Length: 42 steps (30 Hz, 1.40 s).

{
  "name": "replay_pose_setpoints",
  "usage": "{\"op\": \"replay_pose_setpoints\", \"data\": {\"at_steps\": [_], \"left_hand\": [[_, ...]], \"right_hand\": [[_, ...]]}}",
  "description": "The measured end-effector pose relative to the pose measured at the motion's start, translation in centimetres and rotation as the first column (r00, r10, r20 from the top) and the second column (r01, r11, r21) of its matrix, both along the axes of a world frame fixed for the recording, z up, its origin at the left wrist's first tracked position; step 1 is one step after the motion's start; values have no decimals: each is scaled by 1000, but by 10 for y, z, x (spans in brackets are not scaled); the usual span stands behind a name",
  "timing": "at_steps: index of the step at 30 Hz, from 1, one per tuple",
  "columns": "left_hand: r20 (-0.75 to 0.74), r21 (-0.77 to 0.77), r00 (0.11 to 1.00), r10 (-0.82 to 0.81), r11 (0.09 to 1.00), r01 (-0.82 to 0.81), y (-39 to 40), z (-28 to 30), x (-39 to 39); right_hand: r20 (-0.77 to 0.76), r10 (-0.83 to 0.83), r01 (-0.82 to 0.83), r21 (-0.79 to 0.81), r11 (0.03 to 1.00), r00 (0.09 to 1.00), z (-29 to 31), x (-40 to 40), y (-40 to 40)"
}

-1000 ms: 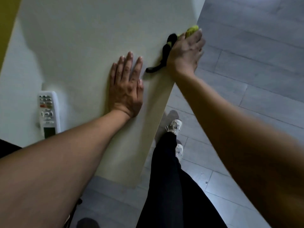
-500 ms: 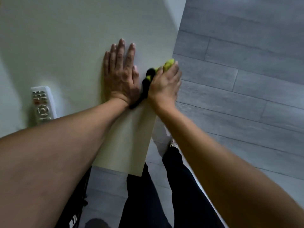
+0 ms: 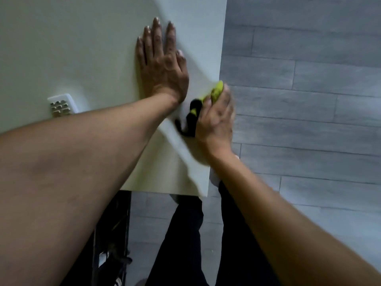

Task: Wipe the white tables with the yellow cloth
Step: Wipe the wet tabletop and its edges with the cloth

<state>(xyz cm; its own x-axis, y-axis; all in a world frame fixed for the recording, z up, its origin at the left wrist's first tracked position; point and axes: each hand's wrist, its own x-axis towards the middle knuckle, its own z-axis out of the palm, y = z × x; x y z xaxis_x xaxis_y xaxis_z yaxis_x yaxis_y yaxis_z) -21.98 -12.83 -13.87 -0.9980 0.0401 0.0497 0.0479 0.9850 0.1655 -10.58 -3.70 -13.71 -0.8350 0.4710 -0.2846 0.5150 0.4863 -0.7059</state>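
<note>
The white table (image 3: 72, 48) fills the upper left, with its right edge running down the middle of the view. My left hand (image 3: 161, 62) lies flat on the tabletop, fingers straight and pointing away from me. My right hand (image 3: 216, 118) grips the yellow cloth (image 3: 217, 90), which has a black part trailing out to the left, and presses it on the table right at the right edge, close to the near corner. The right hand is blurred by motion. Most of the cloth is hidden under the hand.
A white remote control (image 3: 60, 105) lies on the table to the left, partly hidden by my left forearm. Grey plank floor (image 3: 309, 100) lies to the right of the table. My legs in black trousers (image 3: 185, 244) stand at the near corner.
My right hand has slid the cloth along the table's right edge toward me, from beyond the left hand's fingertips to level with its wrist. The left hand stays flat on the table.
</note>
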Motion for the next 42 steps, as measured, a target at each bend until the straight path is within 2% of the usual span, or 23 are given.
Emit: {"op": "replay_pose_setpoints", "data": {"at_steps": [4,7,10,12,14,16,20,24,28,31,34,37,39,42], "left_hand": [[13,-7,1000,-5,1000,5,0,4,1],[13,12,1000,-9,1000,9,-2,7,3],[33,42,998,-47,998,45,-5,9,2],[49,44,990,-129,991,127,-10,10,8],[27,55,974,-226,973,224,-19,9,27],[-11,70,966,-258,964,258,-28,7,62],[-70,83,989,-128,988,133,-52,3,147],[-59,39,998,36,999,-34,-62,2,191],[-80,58,993,83,995,-78,-55,1,190],[-84,66,993,77,995,-71,-57,0,189],[-75,68,993,89,994,-84,-56,1,191],[-30,71,994,101,993,-99,-54,4,191],[-12,77,994,109,991,-107,-55,6,191],[-14,96,994,104,990,-103,-57,6,191]], "right_hand": [[32,-33,32,39,999,999,10,107,-33],[61,-53,51,45,998,997,17,140,-45],[63,-61,57,58,997,996,15,114,-39],[67,-54,49,69,996,996,10,74,-29],[74,-50,42,108,993,996,9,28,-16],[95,-53,42,116,992,994,12,-11,-5],[100,-49,40,95,995,994,13,-43,6],[86,-28,23,49,999,996,13,-28,5],[77,-27,29,-19,999,997,12,45,-11],[129,2,8,-76,997,992,18,124,-31],[240,100,-76,-105,992,966,23,178,-38],[304,247,-215,-133,967,920,25,196,-23],[214,342,-318,-139,938,915,29,196,-3],[75,357,-349,-108,931,931,38,179,36]]}}
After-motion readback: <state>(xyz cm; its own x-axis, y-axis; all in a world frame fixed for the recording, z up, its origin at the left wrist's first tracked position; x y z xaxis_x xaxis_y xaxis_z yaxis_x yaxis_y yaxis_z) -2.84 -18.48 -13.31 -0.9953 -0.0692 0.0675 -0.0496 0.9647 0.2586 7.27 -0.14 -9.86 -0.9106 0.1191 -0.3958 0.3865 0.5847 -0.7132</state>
